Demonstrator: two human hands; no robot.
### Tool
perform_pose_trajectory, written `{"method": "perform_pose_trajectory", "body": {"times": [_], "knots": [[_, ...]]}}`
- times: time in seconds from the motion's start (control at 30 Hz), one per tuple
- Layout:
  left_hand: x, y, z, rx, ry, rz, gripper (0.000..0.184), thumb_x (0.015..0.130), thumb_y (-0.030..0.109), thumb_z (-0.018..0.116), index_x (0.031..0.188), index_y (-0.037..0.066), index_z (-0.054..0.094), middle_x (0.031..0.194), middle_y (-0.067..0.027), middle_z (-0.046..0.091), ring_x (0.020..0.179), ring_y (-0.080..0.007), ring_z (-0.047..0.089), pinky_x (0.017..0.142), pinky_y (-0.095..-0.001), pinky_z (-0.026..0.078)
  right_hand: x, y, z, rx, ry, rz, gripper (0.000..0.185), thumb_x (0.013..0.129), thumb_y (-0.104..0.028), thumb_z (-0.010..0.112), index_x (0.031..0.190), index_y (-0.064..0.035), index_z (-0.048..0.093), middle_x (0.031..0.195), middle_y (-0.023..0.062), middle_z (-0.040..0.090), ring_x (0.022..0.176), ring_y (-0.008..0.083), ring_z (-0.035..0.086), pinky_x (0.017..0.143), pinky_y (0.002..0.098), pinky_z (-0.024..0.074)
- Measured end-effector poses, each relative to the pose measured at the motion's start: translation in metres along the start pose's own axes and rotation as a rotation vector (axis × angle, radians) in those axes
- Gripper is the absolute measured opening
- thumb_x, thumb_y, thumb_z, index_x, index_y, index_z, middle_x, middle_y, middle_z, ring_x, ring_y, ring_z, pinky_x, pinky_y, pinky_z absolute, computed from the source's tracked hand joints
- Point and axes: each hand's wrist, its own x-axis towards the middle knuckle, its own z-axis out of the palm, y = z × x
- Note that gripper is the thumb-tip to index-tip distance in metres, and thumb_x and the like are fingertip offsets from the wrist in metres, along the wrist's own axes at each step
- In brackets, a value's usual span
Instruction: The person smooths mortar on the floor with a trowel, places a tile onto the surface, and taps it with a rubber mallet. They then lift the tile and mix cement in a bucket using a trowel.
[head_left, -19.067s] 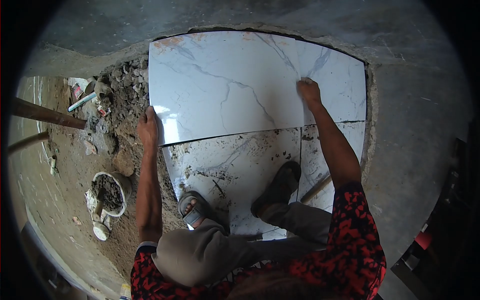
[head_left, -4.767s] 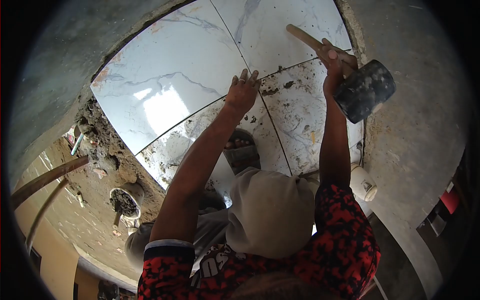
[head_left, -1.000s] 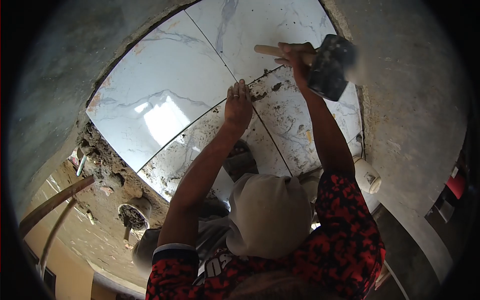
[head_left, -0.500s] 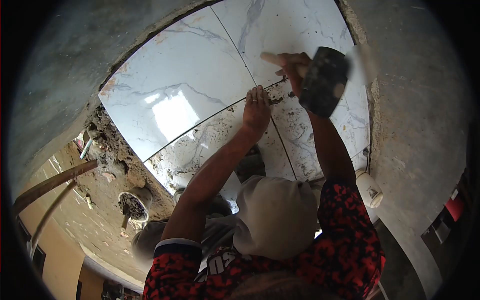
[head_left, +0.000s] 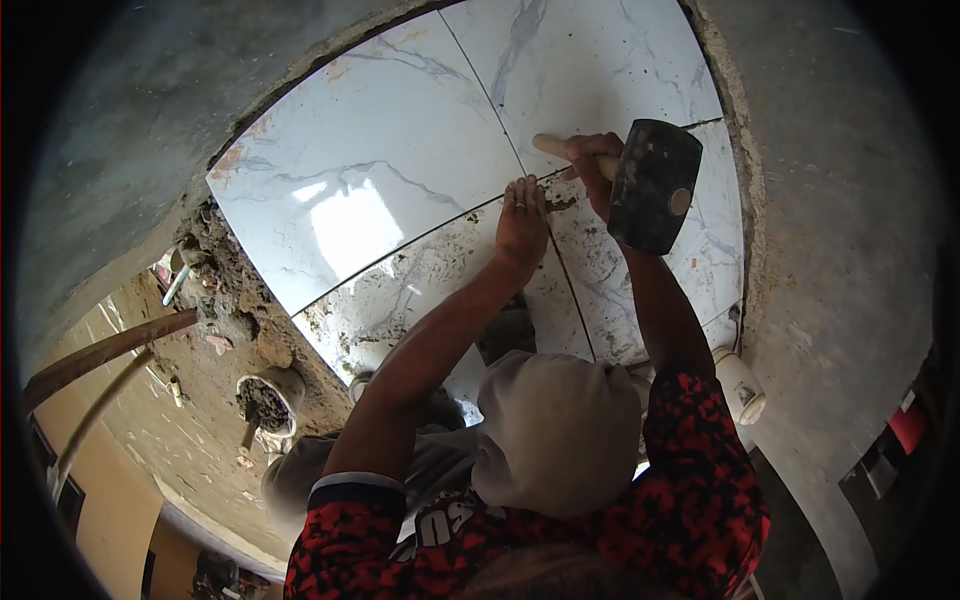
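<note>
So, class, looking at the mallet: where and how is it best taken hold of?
Probably take the mallet by its wooden handle, coming from the free end, at the picture's left. The handle is slim enough for fingers to wrap, while the black head is broad and blocky. The right hand grips the handle, its free end sticking out.

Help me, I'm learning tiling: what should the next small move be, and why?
Probably a light tap of the mallet on the tiles, clear of the left hand: the right hand holds it above them, while the left lies where tiles meet.
</note>
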Motion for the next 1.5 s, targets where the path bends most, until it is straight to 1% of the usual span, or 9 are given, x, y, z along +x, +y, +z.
{"method": "perform_pose_trajectory", "body": {"times": [0.17, 0.27, 0.37, 0.63, 0.73, 0.77, 1.2, 1.4, 1.5], "knots": [[-0.004, 0.002, -0.005, 0.028, -0.073, 0.012, 0.054, 0.092, 0.022, 0.041, 0.136, -0.007, 0.037, 0.144, -0.0241, 0.035, 0.134, -0.0354, 0.034, 0.113, -0.0442, 0.021, -0.016, -0.005, 0.000, 0.245, 0.076, 0.007, 0.009, 0.092, -0.008, 0.058, 0.094, 0.0004, 0.056, 0.094, 0.0133, 0.065, 0.073, 0.0183, 0.068, 0.065, 0.0275, 0.0583], [0.013, 0.002, -0.012, 0.057, -0.077, 0.007, 0.054, 0.091, 0.021, 0.041, 0.137, -0.008, 0.036, 0.144, -0.0248, 0.035, 0.134, -0.0351, 0.033, 0.113, -0.0444, 0.021, -0.011, 0.011, -0.012, -0.234, -0.046, -0.174, 0.010, 0.092, -0.009, 0.059, 0.094, -0.0003, 0.056, 0.094, 0.0152, 0.065, 0.074, 0.0196, 0.068, 0.065, 0.0288, 0.0592], [0.007, 0.001, -0.009, 0.018, -0.244, 0.011, 0.054, 0.096, 0.022, 0.035, 0.140, -0.009, 0.031, 0.149, -0.0247, 0.026, 0.139, -0.0354, 0.026, 0.115, -0.0449, 0.014, -0.010, -0.013, -0.003, 0.268, 0.068, -0.019, 0.011, 0.092, -0.009, 0.058, 0.095, 0.0007, 0.055, 0.095, 0.0174, 0.063, 0.075, 0.0203, 0.068, 0.064, 0.0305, 0.0599], [0.006, 0.000, 0.007, 0.005, 0.184, 0.061, 0.048, 0.085, 0.017, 0.048, 0.124, -0.011, 0.049, 0.132, -0.0284, 0.048, 0.124, -0.0400, 0.046, 0.109, -0.0463, 0.029, 0.015, -0.006, 0.005, 0.216, 0.155, -0.032, 0.014, 0.089, -0.008, 0.062, 0.096, 0.0030, 0.058, 0.091, 0.0134, 0.064, 0.075, 0.0191, 0.067, 0.058, 0.0285, 0.0593], [0.008, 0.001, 0.008, 0.036, 0.122, 0.049, 0.051, 0.085, 0.017, 0.049, 0.127, -0.011, 0.046, 0.134, -0.0288, 0.045, 0.127, -0.0389, 0.043, 0.110, -0.0459, 0.028, 0.015, 0.018, 0.010, 0.237, 0.054, 0.002, 0.014, 0.088, -0.007, 0.063, 0.094, 0.0035, 0.058, 0.088, 0.0128, 0.064, 0.075, 0.0181, 0.067, 0.057, 0.0274, 0.0586], [0.012, 0.003, -0.008, 0.065, -0.176, 0.038, 0.053, 0.094, 0.021, 0.037, 0.138, -0.009, 0.034, 0.146, -0.0263, 0.030, 0.137, -0.0369, 0.030, 0.114, -0.0460, 0.017, 0.018, 0.025, 0.011, 0.294, 0.097, 0.013, 0.014, 0.088, -0.007, 0.064, 0.094, 0.0037, 0.057, 0.088, 0.0134, 0.065, 0.075, 0.0175, 0.067, 0.057, 0.0274, 0.0587], [0.012, 0.000, 0.000, 0.112, -0.030, 0.043, 0.055, 0.087, 0.021, 0.050, 0.133, -0.008, 0.040, 0.141, -0.0271, 0.038, 0.132, -0.0372, 0.037, 0.113, -0.0455, 0.022, 0.014, 0.007, -0.018, 0.152, 0.131, 0.013, 0.013, 0.087, -0.009, 0.064, 0.093, 0.0033, 0.060, 0.091, 0.0148, 0.063, 0.079, 0.0205, 0.067, 0.061, 0.0311, 0.0617], [0.008, 0.002, -0.007, 0.132, -0.167, 0.036, 0.052, 0.096, 0.023, 0.035, 0.139, -0.007, 0.034, 0.148, -0.0234, 0.030, 0.137, -0.0359, 0.029, 0.114, -0.0450, 0.016, 0.024, 0.027, -0.027, 0.212, 0.260, 0.039, 0.021, 0.088, -0.015, 0.064, 0.093, 0.0042, 0.057, 0.089, 0.0153, 0.064, 0.080, 0.0223, 0.067, 0.063, 0.0322, 0.0619], [0.006, 0.000, 0.003, -0.012, 0.073, 0.031, 0.048, 0.088, 0.018, 0.046, 0.129, -0.009, 0.045, 0.137, -0.0270, 0.043, 0.129, -0.0368, 0.041, 0.111, -0.0455, 0.026, 0.030, 0.016, -0.013, 0.308, 0.253, 0.054, 0.021, 0.089, -0.015, 0.064, 0.093, 0.0042, 0.057, 0.090, 0.0151, 0.063, 0.081, 0.0229, 0.068, 0.063, 0.0322, 0.0618]]}}
